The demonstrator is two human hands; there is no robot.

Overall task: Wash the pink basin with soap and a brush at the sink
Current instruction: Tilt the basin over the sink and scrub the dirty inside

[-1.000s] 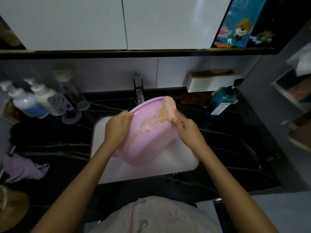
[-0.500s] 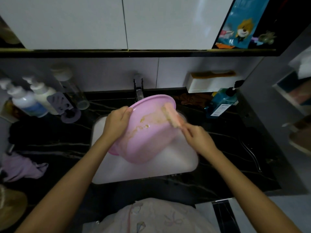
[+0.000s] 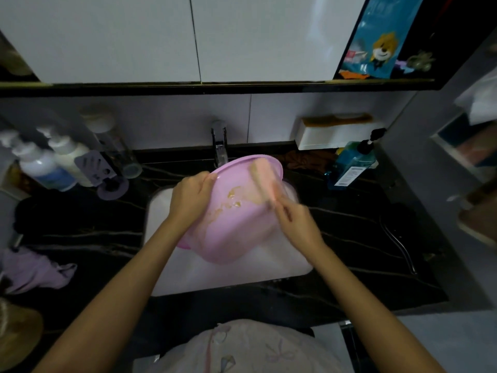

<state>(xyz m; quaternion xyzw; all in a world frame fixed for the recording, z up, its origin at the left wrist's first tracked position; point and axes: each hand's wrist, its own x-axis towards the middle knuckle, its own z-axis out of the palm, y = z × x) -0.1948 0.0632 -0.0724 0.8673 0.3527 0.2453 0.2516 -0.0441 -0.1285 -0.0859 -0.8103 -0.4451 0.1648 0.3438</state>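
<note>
Fingers (image 3: 207, 179) of the left hand (image 3: 191, 197) curl over the rim of the basin (image 3: 236, 224), clamping it tilted above the sink (image 3: 166, 238) — its open side faces the person, its far rim just below the tap (image 3: 220, 146). The right hand (image 3: 295, 222) is closed around the handle of a pink brush (image 3: 265, 179), blurred, its head lying against the inner wall near the upper rim. Yellowish soap smears (image 3: 234, 196) streak the inside — between the two hands.
</note>
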